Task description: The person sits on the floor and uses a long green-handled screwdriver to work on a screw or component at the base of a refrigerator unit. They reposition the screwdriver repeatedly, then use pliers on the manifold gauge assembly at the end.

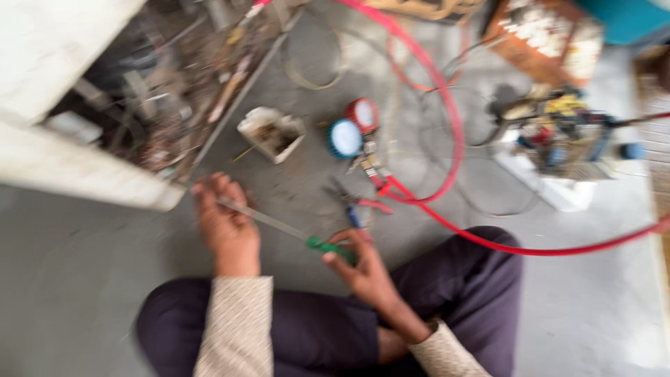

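**Observer:** Gripping the screwdriver (279,227) at both ends, you are; your right hand (359,269) is closed round the green handle, and your left hand (227,227) has the metal shaft lying across its fingers near the tip; whether those fingers are curled tight on it, the blur hides.

**Second:** Where does the tool sit, for the record?

**Observer:** Low over the grey floor (84,279), just ahead of your crossed legs; its tip points toward the open white casing (77,174) on your left, which is full of dusty parts.

**Second:** Hazards?

**Observer:** Several, by my judgement; the tip rests close to your left palm, so a sudden push from the right hand could drive it into skin; the red hose (453,139) loops beside your right knee and runs to the gauge set (354,127), red dial and blue dial touching; a shifted leg might snag it and drag the gauges over.

**Second:** Anything underfoot?

**Observer:** Pliers (359,206) with red and blue grips lie just beyond your right hand; a small white box (272,131) stands near the casing; reach forward carelessly and your wrist could knock either; the whole view is smeared, so finer detail I cannot give.
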